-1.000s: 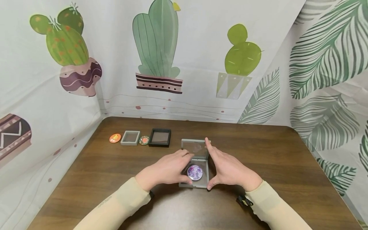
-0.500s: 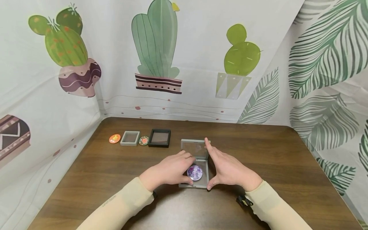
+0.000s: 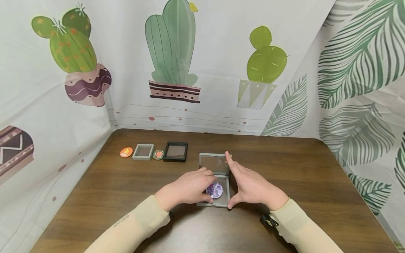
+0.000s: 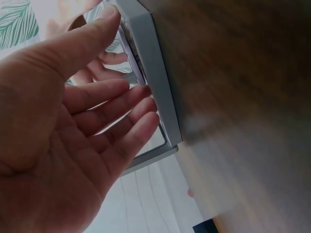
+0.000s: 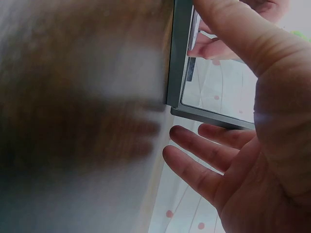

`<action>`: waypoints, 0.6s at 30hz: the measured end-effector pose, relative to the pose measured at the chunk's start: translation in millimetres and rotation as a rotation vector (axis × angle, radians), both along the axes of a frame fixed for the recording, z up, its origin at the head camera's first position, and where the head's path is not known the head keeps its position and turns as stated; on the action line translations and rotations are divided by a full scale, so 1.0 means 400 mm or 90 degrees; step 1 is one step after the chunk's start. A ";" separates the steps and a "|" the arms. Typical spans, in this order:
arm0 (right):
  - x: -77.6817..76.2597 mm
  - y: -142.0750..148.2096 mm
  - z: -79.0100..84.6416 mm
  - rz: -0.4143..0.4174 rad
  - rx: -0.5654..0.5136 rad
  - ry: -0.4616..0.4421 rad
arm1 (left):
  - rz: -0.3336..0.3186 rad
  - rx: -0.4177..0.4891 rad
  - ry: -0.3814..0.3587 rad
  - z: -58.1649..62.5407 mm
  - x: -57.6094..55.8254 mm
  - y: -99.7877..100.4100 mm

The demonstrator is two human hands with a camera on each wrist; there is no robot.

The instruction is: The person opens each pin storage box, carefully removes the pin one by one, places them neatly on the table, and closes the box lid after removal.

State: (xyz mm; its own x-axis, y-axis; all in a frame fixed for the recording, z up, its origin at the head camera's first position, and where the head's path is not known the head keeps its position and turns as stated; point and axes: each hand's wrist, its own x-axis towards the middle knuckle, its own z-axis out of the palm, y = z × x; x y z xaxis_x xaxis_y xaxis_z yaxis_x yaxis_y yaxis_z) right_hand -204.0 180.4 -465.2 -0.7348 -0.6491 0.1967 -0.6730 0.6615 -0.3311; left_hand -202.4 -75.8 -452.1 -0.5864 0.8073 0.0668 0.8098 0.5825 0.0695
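Note:
A grey display frame [image 3: 226, 191] lies unfolded on the table, its clear-windowed lid [image 3: 213, 163] raised at the back. A round purple button badge [image 3: 215, 190] rests in the lower half. My left hand [image 3: 191, 187] reaches over the frame's left side. Its thumb [image 4: 92, 36] lies at the front edge, and its nearly straight fingertips are right by the badge [image 4: 132, 60]. My right hand [image 3: 253, 182] is spread along the right side, index fingertip at the lid's upper corner and thumb at the front corner. The other right fingers [image 5: 199, 155] extend loosely beside the lid.
At the back left of the brown table [image 3: 284, 158] lie an orange round badge [image 3: 126, 152], a small light-grey frame [image 3: 143, 152], a dark patterned round badge [image 3: 158, 154] and a black frame [image 3: 175, 151]. A printed cloth [image 3: 218, 116] hangs behind the table.
My left hand has shifted slightly right, and its fingers now cover more of the badge's upper left edge. The right hand and the frame have stayed in place.

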 end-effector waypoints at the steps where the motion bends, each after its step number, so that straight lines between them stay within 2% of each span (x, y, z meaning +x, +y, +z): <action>1: 0.000 0.000 0.000 0.000 0.002 0.001 | 0.000 0.000 0.000 0.000 0.001 0.000; 18: 0.000 0.000 0.002 -0.004 0.013 -0.012 | -0.017 0.002 0.017 -0.002 0.004 0.004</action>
